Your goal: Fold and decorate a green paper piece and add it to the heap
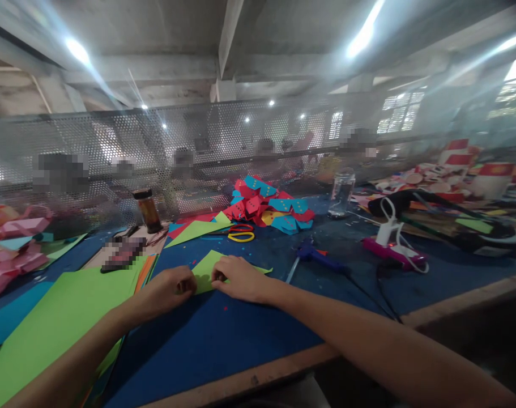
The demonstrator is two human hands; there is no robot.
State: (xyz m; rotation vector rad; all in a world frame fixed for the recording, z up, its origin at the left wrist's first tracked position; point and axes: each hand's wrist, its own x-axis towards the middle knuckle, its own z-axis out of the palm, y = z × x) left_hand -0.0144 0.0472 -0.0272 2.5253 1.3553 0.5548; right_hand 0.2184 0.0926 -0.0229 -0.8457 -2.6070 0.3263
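Observation:
A folded piece of light green paper point(205, 273) lies on the blue tabletop between my hands. My left hand point(171, 290) is closed at the paper's left corner, its curled fingers and thumb gripping the edge. Over the right part of the paper, my right hand point(239, 277) is closed too, with bent fingers pinching near the lower edge. Its palm hides much of that side. Just beyond sit yellow-and-red handled scissors point(241, 233) and another folded green sheet point(198, 229).
Large green sheets point(66, 317) lie under my left forearm. A blue glue gun point(321, 258) and a magenta power strip point(393, 253) with cords are on the right. Red and blue paper shapes point(270, 205), a glass bottle point(341, 192) and a dark-lidded jar point(147, 211) stand farther back before a perforated screen.

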